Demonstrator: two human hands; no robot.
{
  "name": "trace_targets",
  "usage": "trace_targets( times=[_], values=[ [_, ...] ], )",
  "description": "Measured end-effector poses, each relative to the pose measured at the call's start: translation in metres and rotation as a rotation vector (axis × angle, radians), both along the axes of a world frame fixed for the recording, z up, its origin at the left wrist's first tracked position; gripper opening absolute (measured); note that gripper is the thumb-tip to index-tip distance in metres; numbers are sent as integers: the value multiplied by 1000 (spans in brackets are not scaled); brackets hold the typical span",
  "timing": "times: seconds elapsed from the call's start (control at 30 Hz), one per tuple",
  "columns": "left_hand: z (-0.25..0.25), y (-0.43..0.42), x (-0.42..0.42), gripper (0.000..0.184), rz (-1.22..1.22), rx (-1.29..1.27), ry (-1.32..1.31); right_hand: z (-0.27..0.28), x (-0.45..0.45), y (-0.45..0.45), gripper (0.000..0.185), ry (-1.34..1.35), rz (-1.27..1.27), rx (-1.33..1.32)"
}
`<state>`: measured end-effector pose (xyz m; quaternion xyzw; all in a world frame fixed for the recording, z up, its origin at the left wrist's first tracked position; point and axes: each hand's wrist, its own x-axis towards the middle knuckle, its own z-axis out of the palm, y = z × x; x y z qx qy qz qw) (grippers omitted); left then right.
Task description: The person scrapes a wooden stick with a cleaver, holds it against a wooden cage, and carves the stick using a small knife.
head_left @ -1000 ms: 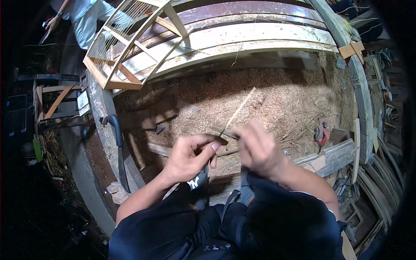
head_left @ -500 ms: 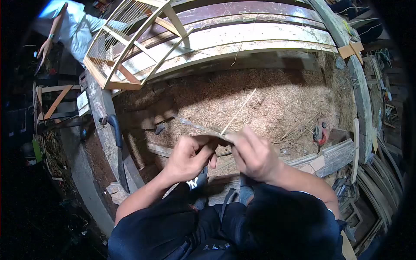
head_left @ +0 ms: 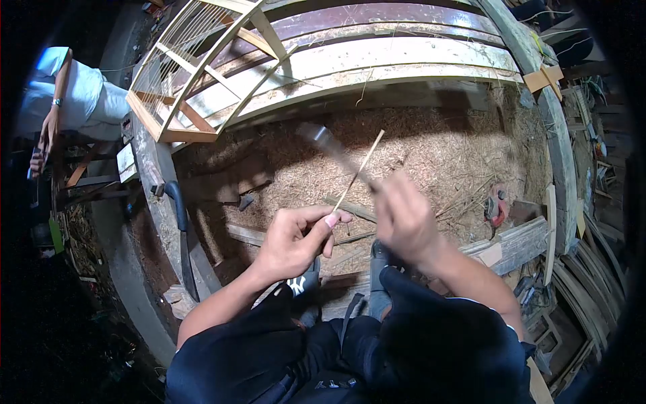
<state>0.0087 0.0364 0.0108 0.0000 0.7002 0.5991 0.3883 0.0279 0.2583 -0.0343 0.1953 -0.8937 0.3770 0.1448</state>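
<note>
My left hand (head_left: 293, 244) is closed with thumb and fingers pinching the lower end of a thin pale wooden stick (head_left: 367, 161). The stick slants up and to the right. To its right, my right hand (head_left: 407, 219) is closed around a knife (head_left: 334, 149), whose blade points up and left past the stick. Both the knife and this hand are blurred by motion. In this view the blade crosses the stick; whether they touch I cannot tell. Below them, a flat wooden strip (head_left: 353, 209) lies between my hands.
Wood shavings (head_left: 444, 161) cover the pit floor. A curved wooden frame with thin bars (head_left: 202, 74) stands on pale planks (head_left: 404, 50). A black-handled bladed tool (head_left: 180, 209) rests on the left beam. A red and black tool (head_left: 498, 205) lies right. Another person (head_left: 81, 91) is at left.
My right hand has drawn away from my left, swinging the knife up. The stick now shows down to my left fingertips. The person at left has shifted further left.
</note>
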Motion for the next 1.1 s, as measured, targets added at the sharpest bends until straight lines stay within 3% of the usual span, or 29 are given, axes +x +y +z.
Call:
trace_targets(
  times=[0.13, 0.27, 0.4, 0.43, 0.53, 0.7, 0.8, 0.93, 0.97, 1.03, 1.1],
  values=[
    [0, 1, 0, 29, -54, -11, 50, 2, 8, -4, 19, 42, 84, 0],
    [-1, 3, 0, 28, 15, 19, -20, -4, -8, 8, 19, 4, -26, 18],
    [-4, 0, 0, 34, -77, -14, 53, 4, 15, -6, 14, -4, 120, -40],
    [-1, 2, -3, 34, -61, -16, 0, 0, 5, 4, 13, 2, 68, 80],
    [0, 4, -3, 33, -55, -18, -45, -7, -14, 13, 14, -37, -79, 30],
    [-10, 2, 6, 28, -15, 22, 47, 2, 8, -2, 14, 16, 140, -26],
    [-6, 3, 2, 24, -60, -77, 84, -7, -12, 15, 16, -84, -66, 18],
    [-14, 0, 6, 24, -97, -67, 217, 13, 14, -6, 12, 19, 138, -1],
    [-13, 1, 5, 24, -98, -66, 218, 10, 15, -5, 10, -60, 114, -26],
    [-4, 3, 2, 25, -66, -84, 21, -3, -7, 10, 8, -42, 22, -4],
    [-2, 3, 3, 27, -59, -58, 3, 2, -11, 10, 6, -83, -70, 39]
  ],
)
